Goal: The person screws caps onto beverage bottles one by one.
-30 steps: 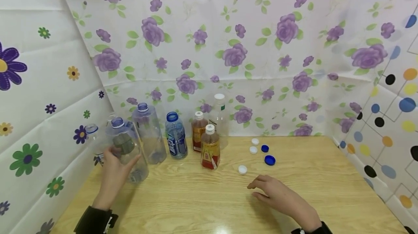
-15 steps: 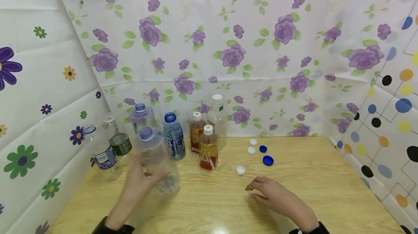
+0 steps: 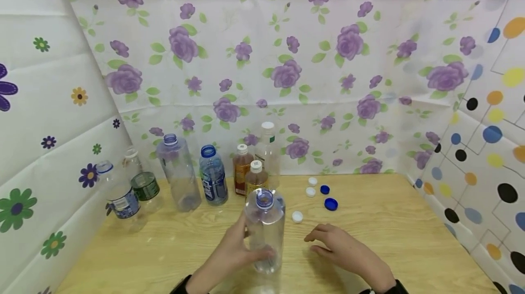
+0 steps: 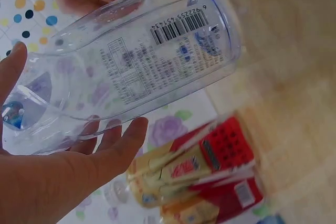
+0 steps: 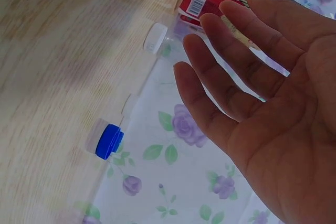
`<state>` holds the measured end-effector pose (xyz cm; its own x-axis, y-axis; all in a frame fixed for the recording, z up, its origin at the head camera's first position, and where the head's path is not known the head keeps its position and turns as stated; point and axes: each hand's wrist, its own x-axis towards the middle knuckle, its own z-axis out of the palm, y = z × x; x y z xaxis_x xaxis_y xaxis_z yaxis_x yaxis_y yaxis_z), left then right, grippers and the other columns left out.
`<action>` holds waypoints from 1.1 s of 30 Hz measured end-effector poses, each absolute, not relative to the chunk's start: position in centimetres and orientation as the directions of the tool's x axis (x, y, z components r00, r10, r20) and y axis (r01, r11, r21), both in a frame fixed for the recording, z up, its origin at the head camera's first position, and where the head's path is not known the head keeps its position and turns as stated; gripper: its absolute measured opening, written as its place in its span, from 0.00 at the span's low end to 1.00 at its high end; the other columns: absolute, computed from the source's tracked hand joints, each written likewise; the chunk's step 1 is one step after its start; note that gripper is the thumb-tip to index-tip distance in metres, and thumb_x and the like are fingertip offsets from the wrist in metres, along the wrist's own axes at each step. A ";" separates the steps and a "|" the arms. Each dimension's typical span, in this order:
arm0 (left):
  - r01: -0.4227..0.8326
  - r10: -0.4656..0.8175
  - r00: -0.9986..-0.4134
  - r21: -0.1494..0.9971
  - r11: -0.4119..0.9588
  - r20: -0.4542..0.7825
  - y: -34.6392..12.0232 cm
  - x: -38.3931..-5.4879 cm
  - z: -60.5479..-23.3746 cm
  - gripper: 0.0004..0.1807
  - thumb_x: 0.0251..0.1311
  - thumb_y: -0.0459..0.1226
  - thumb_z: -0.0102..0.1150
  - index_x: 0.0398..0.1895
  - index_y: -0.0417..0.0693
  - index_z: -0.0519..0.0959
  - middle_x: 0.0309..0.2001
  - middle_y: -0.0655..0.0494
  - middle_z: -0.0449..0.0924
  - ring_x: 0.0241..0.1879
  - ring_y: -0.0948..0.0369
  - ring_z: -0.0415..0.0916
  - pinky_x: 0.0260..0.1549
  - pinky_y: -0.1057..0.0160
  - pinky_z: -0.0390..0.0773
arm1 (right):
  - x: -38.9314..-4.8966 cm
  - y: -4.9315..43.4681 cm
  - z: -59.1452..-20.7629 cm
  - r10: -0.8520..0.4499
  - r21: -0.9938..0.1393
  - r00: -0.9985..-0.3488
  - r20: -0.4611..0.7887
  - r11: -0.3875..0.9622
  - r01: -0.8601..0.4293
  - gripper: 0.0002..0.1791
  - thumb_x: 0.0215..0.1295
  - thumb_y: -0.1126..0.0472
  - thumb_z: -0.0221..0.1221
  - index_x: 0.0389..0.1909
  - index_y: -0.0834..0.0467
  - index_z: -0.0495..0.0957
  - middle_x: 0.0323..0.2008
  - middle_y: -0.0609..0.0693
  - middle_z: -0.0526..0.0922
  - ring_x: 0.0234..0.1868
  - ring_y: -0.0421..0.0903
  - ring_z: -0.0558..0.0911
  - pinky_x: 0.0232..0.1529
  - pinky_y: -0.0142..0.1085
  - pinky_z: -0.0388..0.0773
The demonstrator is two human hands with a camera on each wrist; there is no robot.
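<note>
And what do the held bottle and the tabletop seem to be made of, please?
The held bottle: probably clear, glossy plastic; it is see-through with bright highlights. The tabletop: smooth-looking wood or printed laminate; pale grain shows, but I cannot tell which.

Clear foremost bottle (image 3: pixel 268 228), blue caps (image 3: pixel 331 204), white caps (image 3: pixel 297 217), yellowish wood-grain table (image 3: pixel 393 214), white backcloth (image 3: pixel 311 118) with purple roses

Left hand (image 3: pixel 234 248) gripping clear bottle (image 3: pixel 267 228), right hand (image 3: pixel 344 249) near white cap (image 3: pixel 297 217)
</note>
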<state>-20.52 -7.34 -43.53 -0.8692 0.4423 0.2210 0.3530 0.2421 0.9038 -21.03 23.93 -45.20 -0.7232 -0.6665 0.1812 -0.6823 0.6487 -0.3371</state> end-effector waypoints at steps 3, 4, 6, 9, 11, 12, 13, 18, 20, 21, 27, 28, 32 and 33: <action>0.301 0.466 -0.868 0.927 0.225 0.169 -6.4 -20.5 -43.9 0.50 0.52 0.46 0.80 0.74 0.48 0.60 0.69 0.45 0.71 0.68 0.44 0.69 0.65 0.43 0.76 | -20.9 24.0 -45.1 -0.663 -0.327 -0.726 0.184 0.655 -0.681 0.09 0.72 0.62 0.62 0.50 0.57 0.85 0.45 0.47 0.84 0.47 0.46 0.84 0.44 0.36 0.86; 0.284 0.468 -0.870 0.932 0.224 0.153 -6.3 -20.4 -44.0 0.47 0.52 0.47 0.79 0.71 0.47 0.62 0.68 0.45 0.71 0.68 0.44 0.69 0.65 0.43 0.76 | -20.9 24.0 -45.1 -0.662 -0.325 -0.726 0.184 0.656 -0.681 0.09 0.72 0.62 0.62 0.50 0.57 0.85 0.45 0.47 0.84 0.46 0.46 0.84 0.43 0.36 0.86; 0.263 0.469 -0.874 0.936 0.234 0.128 -6.3 -20.3 -44.0 0.43 0.52 0.48 0.79 0.66 0.48 0.65 0.66 0.45 0.72 0.67 0.43 0.70 0.65 0.42 0.76 | -20.8 23.8 -45.1 -0.659 -0.326 -0.729 0.183 0.659 -0.678 0.09 0.72 0.62 0.63 0.50 0.57 0.85 0.45 0.47 0.84 0.46 0.46 0.84 0.42 0.36 0.86; 0.262 0.474 -0.873 0.930 0.260 0.113 -6.3 -20.2 -43.9 0.42 0.53 0.50 0.78 0.66 0.49 0.65 0.66 0.44 0.72 0.67 0.42 0.70 0.64 0.42 0.77 | -21.0 23.4 -45.3 -0.624 -0.315 -0.745 0.234 0.677 -0.665 0.08 0.71 0.64 0.64 0.47 0.57 0.86 0.42 0.46 0.85 0.43 0.44 0.84 0.40 0.34 0.86; 0.285 0.485 -0.865 0.920 0.271 0.125 -6.4 -20.2 -43.9 0.41 0.54 0.49 0.78 0.65 0.49 0.65 0.66 0.43 0.73 0.66 0.43 0.71 0.63 0.42 0.77 | -21.6 23.1 -45.4 -0.591 -0.302 -0.758 0.277 0.695 -0.652 0.07 0.69 0.65 0.65 0.45 0.57 0.87 0.39 0.45 0.86 0.40 0.42 0.85 0.38 0.32 0.86; 0.296 0.491 -0.861 0.916 0.270 0.134 -6.5 -20.2 -43.9 0.40 0.55 0.49 0.77 0.65 0.49 0.65 0.66 0.43 0.74 0.66 0.43 0.71 0.63 0.43 0.77 | -22.0 22.9 -45.5 -0.576 -0.291 -0.763 0.295 0.706 -0.646 0.06 0.68 0.66 0.65 0.44 0.57 0.87 0.38 0.45 0.86 0.39 0.41 0.85 0.37 0.32 0.86; 0.310 0.497 -0.856 0.912 0.269 0.144 -6.5 -20.2 -43.9 0.39 0.55 0.48 0.77 0.64 0.49 0.65 0.66 0.44 0.74 0.66 0.44 0.72 0.64 0.43 0.77 | -22.6 22.7 -45.4 -0.565 -0.284 -0.765 0.309 0.713 -0.641 0.06 0.67 0.67 0.66 0.43 0.57 0.87 0.37 0.46 0.87 0.38 0.41 0.85 0.37 0.32 0.86; 0.337 0.524 -0.836 0.908 0.249 0.166 -6.7 -20.3 -44.0 0.35 0.58 0.47 0.75 0.61 0.50 0.65 0.65 0.47 0.76 0.66 0.47 0.72 0.64 0.46 0.77 | -26.3 22.1 -45.3 -0.595 -0.278 -0.778 0.200 0.727 -0.628 0.12 0.65 0.64 0.69 0.49 0.60 0.85 0.44 0.53 0.84 0.44 0.49 0.85 0.41 0.35 0.86; 0.338 0.531 -0.831 0.909 0.242 0.168 -6.7 -20.4 -43.9 0.34 0.59 0.47 0.74 0.61 0.50 0.65 0.66 0.47 0.76 0.67 0.47 0.71 0.65 0.46 0.77 | -27.8 21.9 -45.5 -0.608 -0.264 -0.780 0.149 0.736 -0.623 0.17 0.64 0.62 0.70 0.52 0.61 0.83 0.48 0.55 0.83 0.48 0.52 0.84 0.45 0.40 0.86; 0.336 0.533 -0.829 0.911 0.239 0.166 -6.7 -20.4 -43.9 0.34 0.59 0.47 0.74 0.61 0.50 0.65 0.66 0.47 0.75 0.67 0.47 0.71 0.65 0.46 0.76 | -28.5 21.9 -45.8 -0.611 -0.249 -0.781 0.132 0.742 -0.622 0.19 0.63 0.62 0.71 0.54 0.62 0.82 0.49 0.56 0.82 0.50 0.53 0.83 0.48 0.42 0.86; 0.331 0.531 -0.830 0.916 0.226 0.169 -6.7 -20.4 -43.9 0.35 0.58 0.46 0.75 0.63 0.50 0.65 0.66 0.48 0.75 0.67 0.47 0.71 0.66 0.45 0.75 | -31.5 21.3 -47.6 -0.671 -0.148 -0.738 0.075 0.724 -0.673 0.17 0.61 0.61 0.73 0.49 0.61 0.84 0.49 0.57 0.82 0.46 0.51 0.83 0.48 0.41 0.86; 0.328 0.531 -0.831 0.918 0.224 0.168 -6.7 -20.4 -43.9 0.35 0.58 0.46 0.75 0.62 0.49 0.65 0.66 0.48 0.75 0.67 0.47 0.71 0.66 0.45 0.75 | -31.8 21.2 -47.8 -0.682 -0.138 -0.728 0.072 0.716 -0.684 0.15 0.61 0.62 0.73 0.47 0.61 0.85 0.47 0.56 0.83 0.44 0.49 0.83 0.46 0.39 0.87; 0.319 0.530 -0.832 0.923 0.215 0.164 -6.8 -20.3 -43.8 0.34 0.59 0.46 0.74 0.62 0.49 0.65 0.66 0.48 0.74 0.67 0.47 0.71 0.66 0.45 0.75 | -32.2 21.0 -48.0 -0.704 -0.125 -0.704 0.090 0.694 -0.709 0.11 0.59 0.66 0.73 0.42 0.61 0.86 0.40 0.54 0.84 0.38 0.45 0.83 0.40 0.35 0.86; 0.319 0.530 -0.832 0.923 0.214 0.165 -6.9 -20.3 -43.8 0.34 0.59 0.46 0.74 0.61 0.49 0.65 0.66 0.48 0.74 0.67 0.47 0.71 0.66 0.45 0.75 | -32.2 21.0 -48.0 -0.704 -0.129 -0.704 0.098 0.692 -0.710 0.10 0.59 0.66 0.73 0.41 0.61 0.86 0.40 0.53 0.84 0.38 0.45 0.83 0.40 0.35 0.86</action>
<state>-20.27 -6.87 -43.78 -0.8321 0.5296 0.1645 0.3189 0.2142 0.9233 -32.15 20.97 -47.98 -0.7038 -0.7036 0.0982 -0.7100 0.6923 -0.1288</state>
